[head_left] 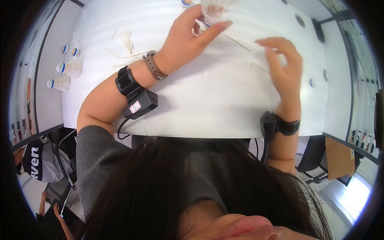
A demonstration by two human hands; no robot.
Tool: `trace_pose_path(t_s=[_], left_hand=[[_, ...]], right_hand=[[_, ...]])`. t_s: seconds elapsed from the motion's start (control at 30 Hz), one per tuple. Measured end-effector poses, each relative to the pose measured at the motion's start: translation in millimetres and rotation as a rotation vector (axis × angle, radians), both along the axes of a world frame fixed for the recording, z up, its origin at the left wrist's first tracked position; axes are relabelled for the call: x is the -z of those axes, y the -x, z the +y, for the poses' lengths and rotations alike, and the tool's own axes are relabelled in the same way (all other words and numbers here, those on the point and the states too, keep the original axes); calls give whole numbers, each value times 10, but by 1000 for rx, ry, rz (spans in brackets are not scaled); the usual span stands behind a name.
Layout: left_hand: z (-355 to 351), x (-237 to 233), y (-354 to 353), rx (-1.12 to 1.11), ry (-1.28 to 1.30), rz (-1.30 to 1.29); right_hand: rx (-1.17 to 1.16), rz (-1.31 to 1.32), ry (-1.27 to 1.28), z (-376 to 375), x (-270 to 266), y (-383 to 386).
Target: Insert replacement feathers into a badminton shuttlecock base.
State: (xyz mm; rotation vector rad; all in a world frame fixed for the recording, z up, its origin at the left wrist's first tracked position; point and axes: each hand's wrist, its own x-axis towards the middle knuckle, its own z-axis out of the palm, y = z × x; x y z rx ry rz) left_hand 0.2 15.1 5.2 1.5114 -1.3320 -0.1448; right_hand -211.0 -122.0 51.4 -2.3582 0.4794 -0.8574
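Near the top of the view, my left hand (196, 34) holds a white feathered shuttlecock (215, 12) between thumb and fingers, its feathers partly cut off by the frame edge. My right hand (282, 58) is in the air over the right part of the white table (208, 108), fingers curved and apart, slightly blurred, with nothing visible in it. A loose feather piece (256, 66) lies beside my right hand. Between the two hands lies a thin feather shaft (241, 43). Several loose feathers (127, 41) are scattered left of my left hand.
Two shuttlecocks (71, 69) (60, 83) lie at the left edge, with small blue-rimmed pieces (75, 52) above them. Another blue-rimmed piece (311, 83) sits at the right, and one (187, 3) at the top. Side panels flank the table. Another person's hands (57, 211) show at the lower left.
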Motion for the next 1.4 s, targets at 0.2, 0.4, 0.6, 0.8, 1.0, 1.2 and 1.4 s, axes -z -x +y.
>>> trace_pose_path(t_s=[0.2,0.4,0.6,0.8,1.0,1.2,1.4], left_hand=[[-90,1,-63,22,-58,248],[-128,-18,-34,-56,-56,378],[-157,29,-38,-43,-26,421],[-142,54,-43,-39,-80,409],[-113,222,-213,146,-68,472],[-23,-99,25,148,-111,460],[-74,-5,-14,66,-144,339]], right_hand=[[-207,270,148,82,242,-11],[-230,305,172,84,252,-32],[-16,273,191,86,308,-38],[56,113,103,52,353,-56],[-69,0,-44,131,94,-87],[-342,-11,-174,192,96,-135],[-314,27,-192,185,146,-153]])
